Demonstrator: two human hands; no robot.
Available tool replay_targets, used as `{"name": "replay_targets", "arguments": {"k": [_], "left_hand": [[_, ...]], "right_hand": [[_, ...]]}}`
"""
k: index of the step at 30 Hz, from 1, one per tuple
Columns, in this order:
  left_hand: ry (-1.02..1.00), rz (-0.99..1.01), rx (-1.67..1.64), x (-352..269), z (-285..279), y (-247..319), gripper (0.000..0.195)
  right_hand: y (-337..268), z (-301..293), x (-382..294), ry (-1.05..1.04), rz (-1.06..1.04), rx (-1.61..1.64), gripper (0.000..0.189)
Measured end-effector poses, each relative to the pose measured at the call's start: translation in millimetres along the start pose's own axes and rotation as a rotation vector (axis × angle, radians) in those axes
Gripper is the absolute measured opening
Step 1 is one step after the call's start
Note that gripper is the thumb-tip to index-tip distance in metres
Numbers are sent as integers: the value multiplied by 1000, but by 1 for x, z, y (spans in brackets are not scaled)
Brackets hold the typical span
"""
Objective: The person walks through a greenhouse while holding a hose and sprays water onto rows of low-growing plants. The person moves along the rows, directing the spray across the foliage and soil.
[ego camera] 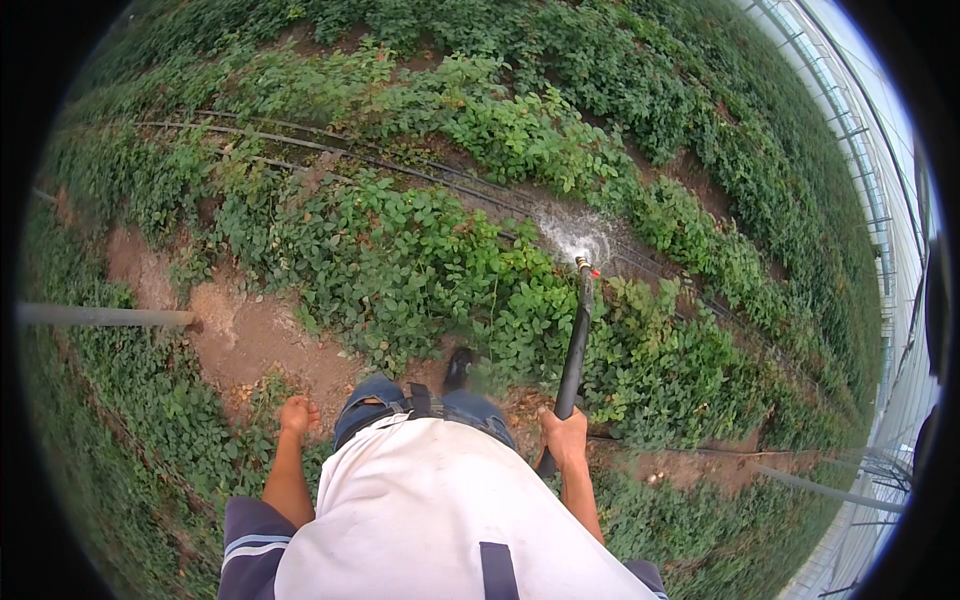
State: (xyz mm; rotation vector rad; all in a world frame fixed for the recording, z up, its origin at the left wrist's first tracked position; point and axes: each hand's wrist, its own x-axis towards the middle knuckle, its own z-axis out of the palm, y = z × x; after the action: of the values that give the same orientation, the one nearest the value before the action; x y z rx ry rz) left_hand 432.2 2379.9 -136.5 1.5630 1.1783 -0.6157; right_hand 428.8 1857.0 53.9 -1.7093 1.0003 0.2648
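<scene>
My right hand (564,433) is closed around a thick black hose (576,352), which reaches forward over a row of leafy green plants (420,255). At the hose's far end is a brass-coloured fitting (582,262) with a small red part beside it. Water (574,232) sprays from that end onto the strip of soil between two plant rows, where thin dark irrigation pipes run. My left hand (299,415) hangs at my left side above bare soil and low leaves, with its fingers curled loosely. Whether those fingers touch each other is hard to tell, and no object shows in them.
Dark pipes (330,150) run lengthwise between the rows. A grey post (109,315) stands in the bare soil (255,345) at left, and another pole (825,489) is at right. Dense plant rows lie ahead and behind. Greenhouse sheeting (877,105) shows at far right. A dark shoe (458,369) is among the leaves.
</scene>
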Motion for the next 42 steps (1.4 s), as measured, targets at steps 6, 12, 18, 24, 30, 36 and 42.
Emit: {"name": "replay_targets", "arguments": {"k": [6, 12, 18, 24, 30, 36, 42], "left_hand": [[57, 14, -41, -4, 7, 7, 16], [93, 120, -87, -11, 14, 49, 14], [103, 130, -58, -22, 7, 54, 21], [78, 31, 43, -25, 1, 41, 24], [98, 30, 14, -13, 6, 43, 20], [24, 23, 88, 11, 9, 58, 20], [17, 44, 145, 14, 8, 76, 20]], "right_hand": [[9, -2, -25, -48, -16, -127, 20], [3, -12, -42, -57, 156, -40, 28], [-15, -2, -53, -113, 11, -264, 24], [-19, -4, -61, -55, 45, -314, 22], [-32, 5, -59, -157, 28, -327, 21], [-48, 5, -62, -209, 18, -342, 24], [-47, 5, -63, -218, 14, -323, 26]]}}
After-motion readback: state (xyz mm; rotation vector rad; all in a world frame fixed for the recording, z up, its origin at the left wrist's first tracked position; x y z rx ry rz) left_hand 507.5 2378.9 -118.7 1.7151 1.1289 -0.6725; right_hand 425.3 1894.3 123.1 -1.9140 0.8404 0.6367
